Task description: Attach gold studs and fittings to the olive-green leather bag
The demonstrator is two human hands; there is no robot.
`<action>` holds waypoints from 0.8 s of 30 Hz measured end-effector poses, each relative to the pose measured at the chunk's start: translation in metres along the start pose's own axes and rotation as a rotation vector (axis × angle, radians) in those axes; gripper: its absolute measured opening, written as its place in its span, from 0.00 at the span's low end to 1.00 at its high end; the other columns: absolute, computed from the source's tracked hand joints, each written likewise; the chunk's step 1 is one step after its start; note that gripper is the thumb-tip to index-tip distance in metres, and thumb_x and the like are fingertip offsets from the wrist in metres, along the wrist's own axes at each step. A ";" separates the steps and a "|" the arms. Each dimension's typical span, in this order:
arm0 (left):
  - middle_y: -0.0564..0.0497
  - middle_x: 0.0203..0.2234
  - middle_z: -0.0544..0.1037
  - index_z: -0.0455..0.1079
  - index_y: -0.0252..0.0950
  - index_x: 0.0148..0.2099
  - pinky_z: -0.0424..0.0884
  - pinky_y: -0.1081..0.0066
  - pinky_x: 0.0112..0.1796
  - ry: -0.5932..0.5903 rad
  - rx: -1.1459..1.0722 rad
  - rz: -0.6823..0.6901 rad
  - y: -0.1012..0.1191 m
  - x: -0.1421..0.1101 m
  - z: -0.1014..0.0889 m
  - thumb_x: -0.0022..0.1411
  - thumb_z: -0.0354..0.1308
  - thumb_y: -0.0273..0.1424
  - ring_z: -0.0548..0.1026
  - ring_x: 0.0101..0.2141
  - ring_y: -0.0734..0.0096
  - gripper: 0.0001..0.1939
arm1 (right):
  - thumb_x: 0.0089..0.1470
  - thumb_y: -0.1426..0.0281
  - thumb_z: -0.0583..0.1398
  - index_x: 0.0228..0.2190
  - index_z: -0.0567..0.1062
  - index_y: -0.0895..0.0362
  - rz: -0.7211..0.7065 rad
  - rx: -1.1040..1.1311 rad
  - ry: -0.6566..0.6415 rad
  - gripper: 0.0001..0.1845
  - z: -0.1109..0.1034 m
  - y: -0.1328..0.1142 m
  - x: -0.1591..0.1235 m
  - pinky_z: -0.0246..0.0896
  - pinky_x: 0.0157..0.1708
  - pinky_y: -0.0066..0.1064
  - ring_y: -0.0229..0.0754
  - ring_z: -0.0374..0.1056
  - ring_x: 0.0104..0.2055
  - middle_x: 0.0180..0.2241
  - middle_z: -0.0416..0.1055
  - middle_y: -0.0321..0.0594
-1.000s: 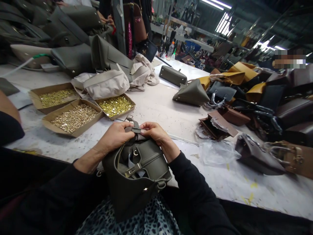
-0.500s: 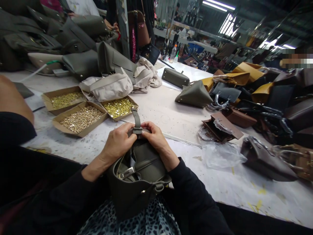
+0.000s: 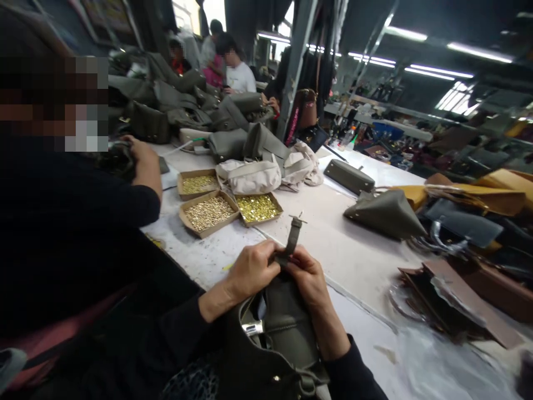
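An olive-green handbag (image 3: pixel 278 339) rests in my lap at the table's near edge. Its narrow strap (image 3: pixel 292 239) sticks up between my hands, ending in a small metal buckle. My left hand (image 3: pixel 250 270) is closed on the base of the strap from the left. My right hand (image 3: pixel 308 280) pinches the same strap from the right, fingers pressed together. A silver metal clasp (image 3: pixel 251 329) shows inside the bag's open top.
Three cardboard trays of gold hardware (image 3: pixel 211 210) sit on the white table (image 3: pixel 333 233). Beige bags (image 3: pixel 254 175) and olive bags (image 3: pixel 385 214) lie beyond, brown and yellow ones (image 3: pixel 458 278) at right. A co-worker's sleeve (image 3: pixel 83 205) fills the left; other people sit far back.
The camera has lifted and turned left, bringing a co-worker and distant people into view. The strap now stands further out from between my hands. Both hands stay closed on it.
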State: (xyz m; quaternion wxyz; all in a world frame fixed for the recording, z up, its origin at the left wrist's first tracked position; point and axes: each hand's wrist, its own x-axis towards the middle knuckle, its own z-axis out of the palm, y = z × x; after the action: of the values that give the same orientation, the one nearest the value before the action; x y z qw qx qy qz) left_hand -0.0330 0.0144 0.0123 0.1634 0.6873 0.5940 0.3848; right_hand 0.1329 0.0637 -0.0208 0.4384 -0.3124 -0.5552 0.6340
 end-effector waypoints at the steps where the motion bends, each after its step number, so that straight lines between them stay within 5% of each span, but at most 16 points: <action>1: 0.50 0.36 0.82 0.75 0.37 0.43 0.72 0.69 0.39 0.019 -0.009 0.064 -0.003 -0.003 0.000 0.57 0.57 0.21 0.80 0.37 0.64 0.12 | 0.50 0.68 0.71 0.35 0.86 0.50 -0.032 -0.028 -0.019 0.08 0.000 -0.001 -0.002 0.66 0.44 0.32 0.44 0.69 0.41 0.35 0.74 0.37; 6: 0.48 0.34 0.80 0.73 0.35 0.44 0.72 0.70 0.37 0.108 0.001 0.293 -0.023 -0.017 -0.006 0.65 0.55 0.22 0.77 0.35 0.66 0.08 | 0.55 0.72 0.65 0.27 0.87 0.50 -0.105 -0.166 -0.220 0.10 -0.005 -0.015 -0.001 0.65 0.42 0.30 0.43 0.68 0.43 0.40 0.70 0.41; 10: 0.48 0.34 0.79 0.72 0.34 0.45 0.72 0.69 0.36 0.154 0.089 0.348 -0.033 -0.026 -0.011 0.69 0.54 0.26 0.77 0.35 0.66 0.06 | 0.54 0.74 0.61 0.22 0.82 0.52 -0.154 -0.282 -0.292 0.13 0.004 -0.039 0.048 0.67 0.43 0.32 0.43 0.72 0.41 0.36 0.76 0.40; 14: 0.49 0.32 0.76 0.71 0.36 0.42 0.70 0.69 0.31 0.106 0.222 0.431 -0.037 -0.030 -0.008 0.69 0.54 0.30 0.75 0.31 0.67 0.06 | 0.62 0.76 0.52 0.49 0.81 0.55 -0.271 -0.980 -0.497 0.22 0.065 -0.049 0.127 0.70 0.48 0.32 0.43 0.76 0.47 0.48 0.80 0.44; 19: 0.51 0.29 0.75 0.69 0.37 0.37 0.67 0.66 0.27 0.095 0.330 0.524 -0.042 -0.033 -0.003 0.61 0.55 0.26 0.72 0.27 0.67 0.02 | 0.62 0.74 0.63 0.42 0.84 0.54 -0.261 -1.321 -0.703 0.10 0.159 -0.015 0.198 0.68 0.51 0.34 0.47 0.77 0.48 0.44 0.82 0.43; 24: 0.51 0.28 0.75 0.65 0.38 0.34 0.66 0.65 0.23 0.065 0.378 0.533 -0.050 -0.038 0.000 0.61 0.60 0.32 0.72 0.26 0.66 0.06 | 0.66 0.68 0.65 0.45 0.80 0.58 -0.244 -1.568 -0.808 0.09 0.202 0.026 0.211 0.70 0.55 0.46 0.48 0.75 0.52 0.47 0.79 0.44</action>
State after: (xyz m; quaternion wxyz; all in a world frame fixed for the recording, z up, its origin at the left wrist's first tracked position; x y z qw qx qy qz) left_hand -0.0672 -0.0091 -0.0340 -0.0924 0.8240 0.4591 0.3188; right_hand -0.1398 0.1674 0.0114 -0.0664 -0.2139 -0.9711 0.0822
